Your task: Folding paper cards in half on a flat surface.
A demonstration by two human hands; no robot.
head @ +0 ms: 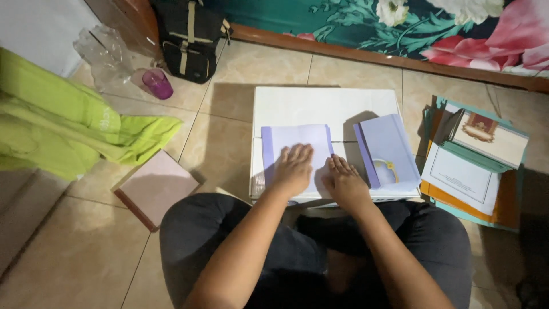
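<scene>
A pale lavender folded sheet or folder (297,140) lies flat on a low white table (320,103) in front of my crossed legs. My left hand (293,169) presses flat on its lower middle, fingers together. My right hand (343,182) rests flat beside it at the sheet's lower right corner. Neither hand grips anything. A second lavender folder (388,150), with a small cream and yellow object on it, lies slanted on the table's right side.
A stack of papers and folders (472,166) sits on the tiled floor at right. A pink-covered book (154,187) lies at left, near lime-green cloth (63,123). A black backpack (189,37), purple cup (156,83) and clear plastic stand at the back.
</scene>
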